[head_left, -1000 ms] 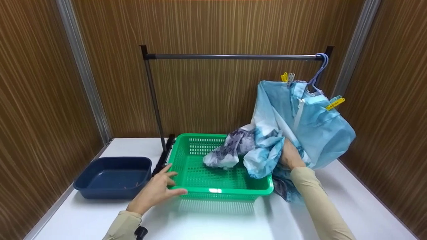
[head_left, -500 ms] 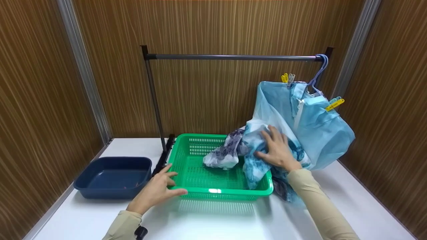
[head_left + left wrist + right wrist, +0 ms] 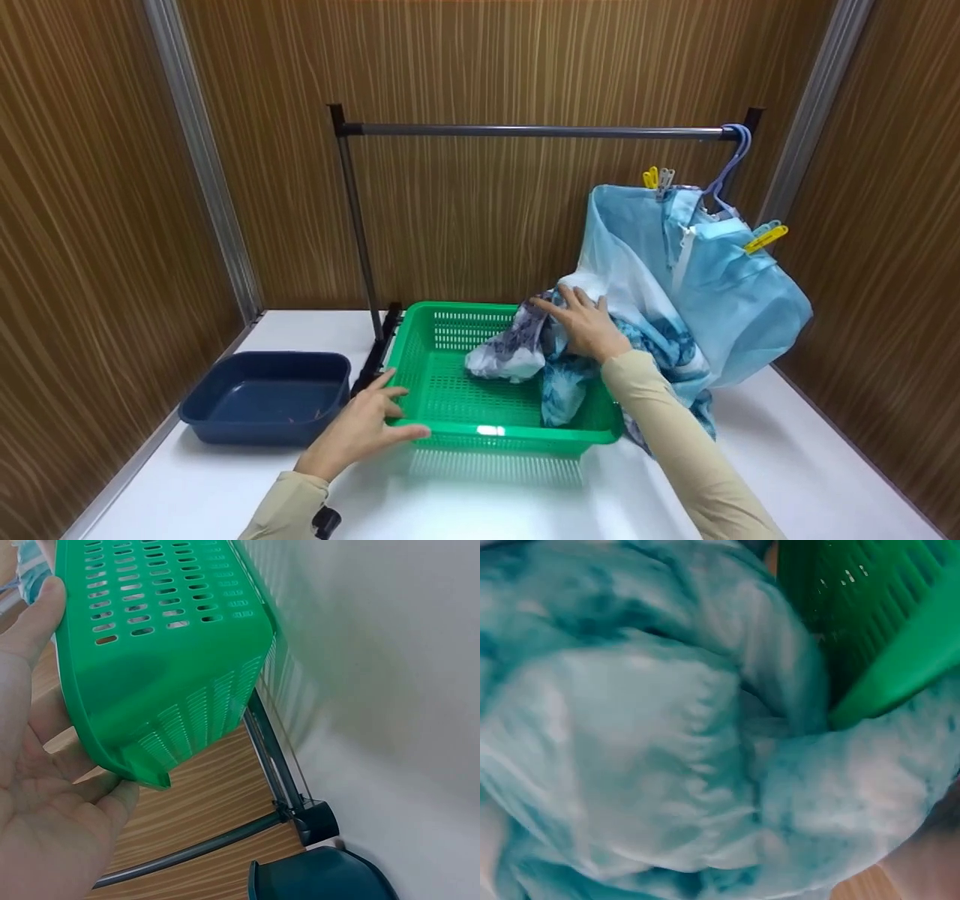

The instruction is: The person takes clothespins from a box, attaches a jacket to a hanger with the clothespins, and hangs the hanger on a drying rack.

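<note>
A light blue tie-dye garment with a white zipper hangs from a lilac hanger, pinned by clothespins. Its lower folds trail into and beside a green slotted basket. With fingers spread, my right hand lies on the folds over the basket's right half. In the right wrist view the blue and white cloth fills most of the frame. At the basket's left front corner, my left hand touches the rim with thumb and extended fingers. A grey-purple patterned cloth part lies in the basket.
A dark blue tub stands on the white table to the left of the basket. Behind, a metal rack bar spans between two uprights. Wood-grain walls enclose the back and sides.
My right hand has come out from behind the folds, then moved left across their top. Some cloth now hangs lower inside the basket. My left hand stays at the rim.
</note>
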Demonstrator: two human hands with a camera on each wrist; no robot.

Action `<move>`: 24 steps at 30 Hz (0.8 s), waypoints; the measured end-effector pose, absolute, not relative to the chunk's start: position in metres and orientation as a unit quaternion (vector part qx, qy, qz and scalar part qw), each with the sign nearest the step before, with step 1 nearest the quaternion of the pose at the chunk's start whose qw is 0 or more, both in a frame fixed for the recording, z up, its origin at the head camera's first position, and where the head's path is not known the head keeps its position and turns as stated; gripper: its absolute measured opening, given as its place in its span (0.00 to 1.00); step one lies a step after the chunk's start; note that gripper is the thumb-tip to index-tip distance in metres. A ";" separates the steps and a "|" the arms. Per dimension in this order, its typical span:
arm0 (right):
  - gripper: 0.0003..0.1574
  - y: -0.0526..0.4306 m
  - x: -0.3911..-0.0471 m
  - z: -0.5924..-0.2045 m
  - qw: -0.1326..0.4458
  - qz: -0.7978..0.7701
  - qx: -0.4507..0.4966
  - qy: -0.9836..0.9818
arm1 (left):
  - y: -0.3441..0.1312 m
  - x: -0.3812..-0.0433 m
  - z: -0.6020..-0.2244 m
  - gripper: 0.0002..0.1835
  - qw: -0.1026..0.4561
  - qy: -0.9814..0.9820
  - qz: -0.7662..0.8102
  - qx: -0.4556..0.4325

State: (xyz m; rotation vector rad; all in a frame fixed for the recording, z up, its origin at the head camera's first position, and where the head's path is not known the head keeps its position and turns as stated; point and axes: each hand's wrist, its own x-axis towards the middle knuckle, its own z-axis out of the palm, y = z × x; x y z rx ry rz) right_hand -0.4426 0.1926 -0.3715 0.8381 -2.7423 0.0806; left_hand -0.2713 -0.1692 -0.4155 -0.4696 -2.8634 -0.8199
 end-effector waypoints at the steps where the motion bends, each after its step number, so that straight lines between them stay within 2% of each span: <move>1: 0.52 0.191 -0.444 -0.371 0.132 0.014 0.285 -0.949 | -0.169 -0.271 -0.416 0.38 0.062 -0.948 -0.272 -0.155; 6: 0.47 0.189 -0.448 -0.376 0.138 -0.037 0.277 -0.950 | -0.168 -0.272 -0.417 0.38 0.060 -0.948 -0.273 -0.149; 10: 0.42 0.192 -0.452 -0.379 0.164 -0.050 0.272 -0.947 | -0.169 -0.273 -0.416 0.37 0.065 -0.948 -0.270 -0.155; 16: 0.26 0.200 -0.460 -0.377 0.192 0.004 0.254 -0.948 | -0.169 -0.273 -0.417 0.36 0.072 -0.948 -0.267 -0.161; 24: 0.19 0.214 -0.463 -0.378 0.231 0.067 0.256 -0.936 | -0.171 -0.274 -0.417 0.36 0.071 -0.948 -0.265 -0.160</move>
